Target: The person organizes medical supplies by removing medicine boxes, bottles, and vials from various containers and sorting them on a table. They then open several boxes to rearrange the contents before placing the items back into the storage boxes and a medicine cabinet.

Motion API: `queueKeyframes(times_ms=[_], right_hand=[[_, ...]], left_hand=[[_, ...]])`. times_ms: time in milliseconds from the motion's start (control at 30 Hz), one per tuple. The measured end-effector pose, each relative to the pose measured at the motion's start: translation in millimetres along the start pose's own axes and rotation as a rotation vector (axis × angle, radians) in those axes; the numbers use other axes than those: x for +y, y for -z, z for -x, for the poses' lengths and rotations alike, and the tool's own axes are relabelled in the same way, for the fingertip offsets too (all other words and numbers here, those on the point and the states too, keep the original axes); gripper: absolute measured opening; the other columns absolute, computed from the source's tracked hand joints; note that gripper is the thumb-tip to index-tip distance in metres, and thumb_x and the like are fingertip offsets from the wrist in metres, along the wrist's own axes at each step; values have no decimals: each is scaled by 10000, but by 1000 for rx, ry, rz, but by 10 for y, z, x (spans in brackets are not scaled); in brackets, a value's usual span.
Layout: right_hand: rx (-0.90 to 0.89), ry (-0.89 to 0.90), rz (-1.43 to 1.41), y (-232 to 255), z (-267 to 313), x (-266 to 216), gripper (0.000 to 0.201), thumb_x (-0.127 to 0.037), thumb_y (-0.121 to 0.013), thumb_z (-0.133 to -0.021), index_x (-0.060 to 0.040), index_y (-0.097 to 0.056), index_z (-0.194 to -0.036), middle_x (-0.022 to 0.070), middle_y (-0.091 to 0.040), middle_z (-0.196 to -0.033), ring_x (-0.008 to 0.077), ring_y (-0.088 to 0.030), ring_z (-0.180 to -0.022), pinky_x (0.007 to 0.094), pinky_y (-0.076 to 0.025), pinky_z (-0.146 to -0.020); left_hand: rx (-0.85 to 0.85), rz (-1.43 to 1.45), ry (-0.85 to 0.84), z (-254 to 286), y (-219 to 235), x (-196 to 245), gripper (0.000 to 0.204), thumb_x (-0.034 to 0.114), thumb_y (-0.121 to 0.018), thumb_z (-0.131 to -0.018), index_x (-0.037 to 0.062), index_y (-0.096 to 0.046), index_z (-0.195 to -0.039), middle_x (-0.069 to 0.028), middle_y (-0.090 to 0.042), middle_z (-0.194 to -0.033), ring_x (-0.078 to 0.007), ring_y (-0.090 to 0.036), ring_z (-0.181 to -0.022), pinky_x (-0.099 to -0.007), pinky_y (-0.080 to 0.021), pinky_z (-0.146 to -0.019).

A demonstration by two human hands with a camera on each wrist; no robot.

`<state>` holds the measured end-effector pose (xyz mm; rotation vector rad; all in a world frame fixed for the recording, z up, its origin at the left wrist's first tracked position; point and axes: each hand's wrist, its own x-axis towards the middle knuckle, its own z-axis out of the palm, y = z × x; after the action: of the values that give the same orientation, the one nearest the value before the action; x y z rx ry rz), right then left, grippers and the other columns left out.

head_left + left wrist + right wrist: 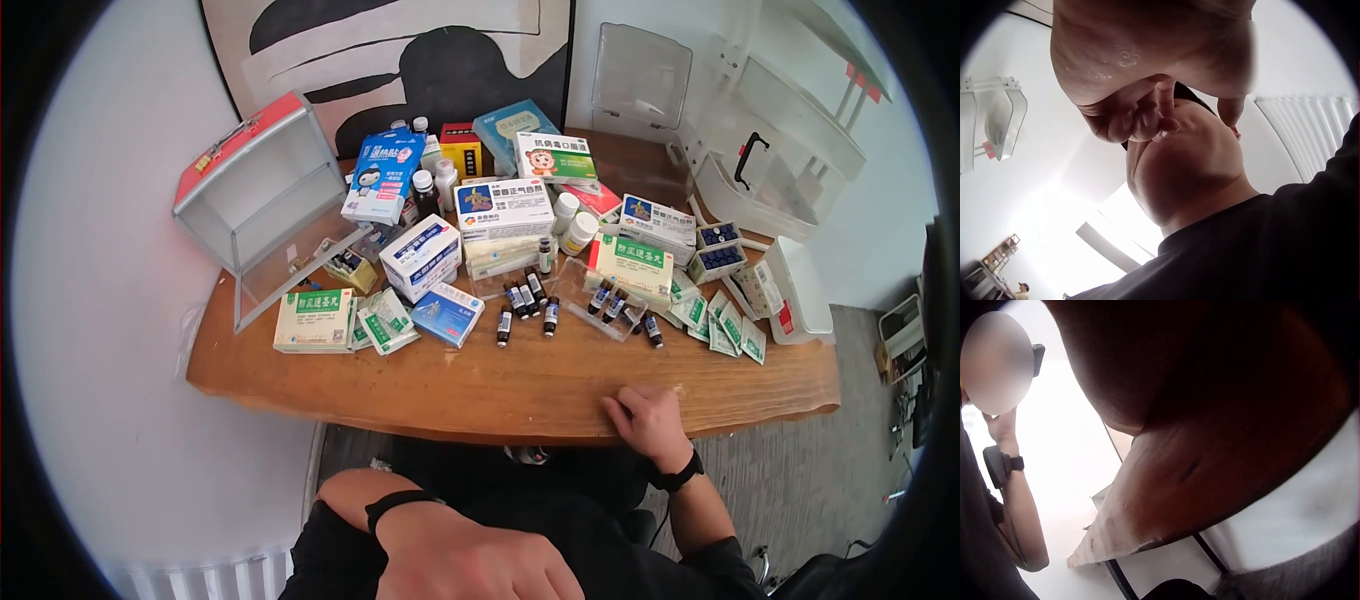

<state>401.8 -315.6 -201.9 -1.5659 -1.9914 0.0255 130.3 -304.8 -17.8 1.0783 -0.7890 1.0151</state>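
Note:
My left hand [1154, 56] is raised close in front of the person's head, its fingers bent and nothing seen in them. In the head view the same hand fills the bottom, seen from its back. My right hand [650, 425] rests on the front edge of the wooden table [480, 395], fingers loosely curled, with a dark band at the wrist. Beyond it lie small dark vials [615, 305], some in a clear plastic tray [580, 290]. Green-and-white sachets [728, 328] and a green-and-cream medicine box [632, 265] are nearby, out of its touch.
Medicine boxes [505, 205] and white bottles [580, 230] are heaped mid-table. A red-lidded clear case [270, 185] leans at the left. At the right stand a white box [800, 290] and a clear-fronted container [760, 190]. A framed picture [380, 50] is behind.

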Motion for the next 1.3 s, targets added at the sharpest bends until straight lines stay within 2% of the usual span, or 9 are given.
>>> queueKeyframes(times_ms=[67,100,133,233,333,600,900,1167,1300], right_hand=[[1,15,-17,-1,1,-1,297,-153,-812,-924,-79,-591,-739,125,-571,-669,358,-617,-614,471,-481,-544],[14,15,-15,58,40,19,292,-142,-814,-919,-77,-593,-740,126,-568,-667,358,-610,-609,467,-477,-541],[13,-10,15,102,72,36,292,-142,-814,-919,-77,-593,-740,126,-568,-667,358,-610,-609,467,-477,-541],[154,-55,-14,216,181,137,293,-122,-817,-918,-63,-595,-736,132,-554,-659,357,-595,-599,459,-460,-537],[200,-215,-83,303,287,171,278,-121,-805,-947,-32,-635,-746,150,-575,-670,359,-603,-606,446,-452,-546],[197,-319,-113,523,-443,270,294,-236,-790,-990,-20,-676,-1154,169,-736,-919,338,-725,-760,443,-577,-680],[38,-267,-54,147,-996,599,243,-159,-768,-965,13,-695,-1121,257,-739,-952,454,-723,-904,511,-580,-783],[80,-343,-90,225,-907,657,247,-118,-796,-957,31,-753,-1149,207,-754,-800,326,-761,-731,392,-587,-669],[60,-435,-176,290,-887,596,253,-110,-796,-942,46,-762,-1139,262,-759,-880,406,-761,-795,441,-599,-725]], left_hand=[[-75,-76,89,-28,179,97,363,445,-718,-1065,121,-767,-1222,-16,-509,-658,-127,-443,-465,-295,-252,-447],[-250,-49,161,77,503,206,382,90,-578,-1051,103,-440,-696,-97,-441,-680,-309,-458,-530,-420,-332,-496],[-283,-179,281,236,625,285,367,311,-621,-1095,32,-607,-857,-164,-614,-842,-342,-552,-609,-475,-356,-513],[-12,-1146,541,712,961,447,453,149,-963,-734,125,-515,-667,-24,-523,-607,-219,-509,-498,-349,-356,-473],[146,-1794,748,1340,1350,432,517,166,-895,-853,84,-453,-598,-101,-471,-556,-295,-481,-471,-408,-343,-469],[12,-2009,729,1639,1562,302,485,154,-846,-898,72,-459,-616,-97,-473,-566,-316,-503,-495,-432,-365,-490],[28,-2110,739,1670,1524,308,466,159,-849,-883,91,-461,-634,-77,-487,-579,-311,-527,-509,-434,-383,-493],[60,-2098,700,1655,1539,271,496,181,-870,-870,94,-451,-618,-83,-480,-565,-317,-516,-491,-441,-369,-480],[26,-2137,727,1638,1527,276,516,203,-875,-867,103,-436,-616,-73,-467,-558,-308,-513,-482,-431,-374,-475]])
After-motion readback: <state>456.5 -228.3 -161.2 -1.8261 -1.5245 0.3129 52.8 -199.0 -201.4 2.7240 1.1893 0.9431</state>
